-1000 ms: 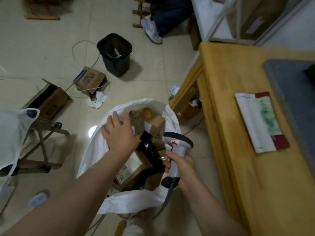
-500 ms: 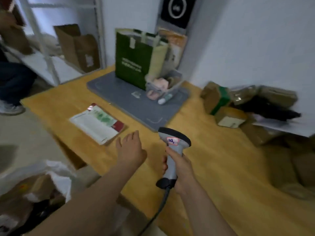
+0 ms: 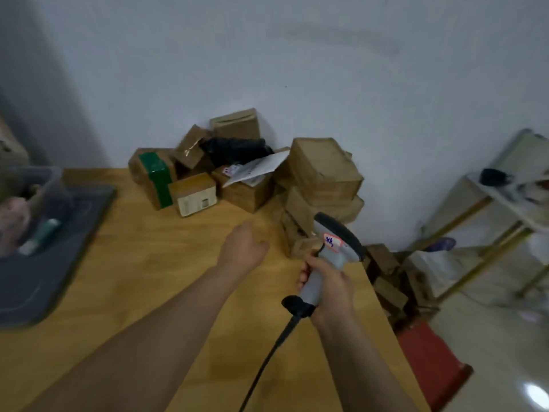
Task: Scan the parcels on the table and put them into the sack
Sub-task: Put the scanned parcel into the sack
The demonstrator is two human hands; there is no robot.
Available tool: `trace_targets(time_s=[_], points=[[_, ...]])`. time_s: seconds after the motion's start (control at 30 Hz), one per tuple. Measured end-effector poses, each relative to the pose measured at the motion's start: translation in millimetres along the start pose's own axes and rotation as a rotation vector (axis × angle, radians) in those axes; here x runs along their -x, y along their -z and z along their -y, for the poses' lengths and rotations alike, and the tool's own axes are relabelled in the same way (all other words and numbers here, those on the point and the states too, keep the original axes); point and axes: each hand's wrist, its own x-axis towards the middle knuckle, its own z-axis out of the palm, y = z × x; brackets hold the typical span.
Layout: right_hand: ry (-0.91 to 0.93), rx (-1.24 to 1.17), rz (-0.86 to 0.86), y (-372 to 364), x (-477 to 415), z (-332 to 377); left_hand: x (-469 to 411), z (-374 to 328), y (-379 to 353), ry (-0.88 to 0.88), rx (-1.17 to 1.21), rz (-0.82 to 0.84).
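Observation:
A heap of brown cardboard parcels [image 3: 322, 171] lies against the wall at the far right corner of the wooden table [image 3: 124, 281]. Among them are a box with green tape [image 3: 154, 176], a small labelled box [image 3: 194, 195], a black bag parcel [image 3: 234, 148] and a white envelope [image 3: 255, 168]. My left hand [image 3: 243, 251] reaches over the table toward the heap, empty, fingers loosely curled. My right hand [image 3: 323, 281] grips the grey barcode scanner [image 3: 335, 248], its black cable trailing down. The sack is out of view.
A grey mat [image 3: 50, 257] with a clear plastic bin [image 3: 26, 200] sits on the table's left. More boxes [image 3: 386, 275] and a red stool [image 3: 430, 361] are on the floor right of the table. A white shelf rack [image 3: 499, 209] stands far right.
My view swung from the sack on the floor up and right to the parcel heap. My left hand left the sack and now reaches toward the parcels. The scanner stays in my right hand.

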Motion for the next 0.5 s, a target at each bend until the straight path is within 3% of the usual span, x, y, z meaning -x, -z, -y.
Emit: trace_targets(time_s=[0.2,0.3,0.37,0.5], points=[[0.033,-0.062,-0.076,38,-29,18,-54,-98,-31,-0.419,-0.299,-0.237],[0.053,-0.080,-0.081,44,-38,19,-80,-130,-44,-0.576,-0.533,-0.206],[0.062,-0.063,-0.080,48,-41,21,-96,-143,-52,-0.562,-0.634,-0.169],[0.078,-0.036,-0.096,57,-46,23,-117,-147,-55,-0.372,-0.655,-0.029]])
